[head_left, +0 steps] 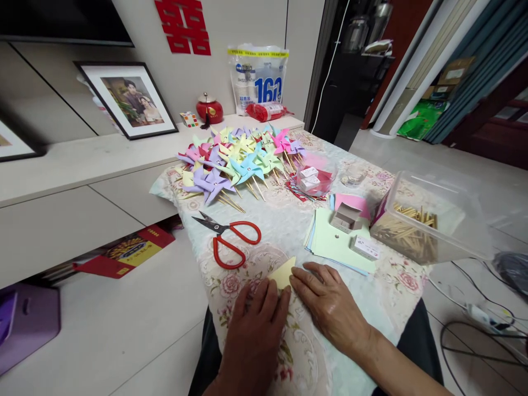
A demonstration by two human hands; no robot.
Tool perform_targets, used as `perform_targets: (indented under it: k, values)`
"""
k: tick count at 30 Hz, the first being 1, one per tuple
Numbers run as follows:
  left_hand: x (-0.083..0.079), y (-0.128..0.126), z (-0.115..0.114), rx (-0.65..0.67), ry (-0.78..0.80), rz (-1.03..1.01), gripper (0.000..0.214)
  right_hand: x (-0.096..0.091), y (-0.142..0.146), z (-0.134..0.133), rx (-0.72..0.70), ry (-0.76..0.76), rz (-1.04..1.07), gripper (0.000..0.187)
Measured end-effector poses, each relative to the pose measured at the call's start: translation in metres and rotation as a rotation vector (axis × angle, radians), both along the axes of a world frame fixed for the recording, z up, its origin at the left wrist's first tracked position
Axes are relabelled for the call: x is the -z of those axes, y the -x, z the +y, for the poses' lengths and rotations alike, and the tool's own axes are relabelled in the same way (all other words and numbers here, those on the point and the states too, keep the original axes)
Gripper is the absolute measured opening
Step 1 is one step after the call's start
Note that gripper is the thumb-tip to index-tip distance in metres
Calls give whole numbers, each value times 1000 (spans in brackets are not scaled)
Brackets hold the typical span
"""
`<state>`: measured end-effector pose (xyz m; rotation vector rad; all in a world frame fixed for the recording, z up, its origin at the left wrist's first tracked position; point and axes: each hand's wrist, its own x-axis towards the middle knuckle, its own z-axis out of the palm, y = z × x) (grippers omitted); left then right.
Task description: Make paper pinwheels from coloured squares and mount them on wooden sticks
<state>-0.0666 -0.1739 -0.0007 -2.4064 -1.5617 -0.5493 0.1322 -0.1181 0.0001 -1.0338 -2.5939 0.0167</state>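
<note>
Paper piece (284, 273), pale yellow, lay near the table's (284, 220) near edge, just ahead of both hands, visible long side slanting toward the far right corner. Left hand (259, 311) pressed on it, fingers spread; right hand (328, 300) touched its right side; neither closed around it. Clear bin (462, 231), right edge, held wooden sticks (416, 236); round tub (329, 179) held white boxes (309, 183).

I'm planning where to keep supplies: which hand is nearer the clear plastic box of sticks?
Right. The right hand, at the yellow paper, is left of the clear plastic box and closer to the wearer; the left hand, also there, is farther left.
</note>
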Motion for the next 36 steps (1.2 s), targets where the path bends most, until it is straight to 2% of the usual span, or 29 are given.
perform_targets:
  k: [10,15,21,24,28,30,33,36]
  values:
    - [6,0,-6,-28,34,38,42,-2,3,2,23,17,27,34]
    - [5,-2,-5,-28,24,-26,37,-3,2,3,0,-4,97,38]
    - [8,0,2,-9,-59,-127,39,-6,1,3,40,-6,185,35]
    - [0,0,19,-32,42,-136,36,-5,0,3,54,13,213,35]
    - [-23,-7,47,-197,414,-219,12,-3,-2,3,58,28,233,35]
    - [-35,-10,58,-238,547,-220,12,-2,-3,3,63,26,239,35]
    - [-46,-11,67,-240,643,-208,17,-3,-3,4,59,22,257,35]
    - [-49,-9,71,-231,676,-228,19,-3,-3,3,60,30,279,35]
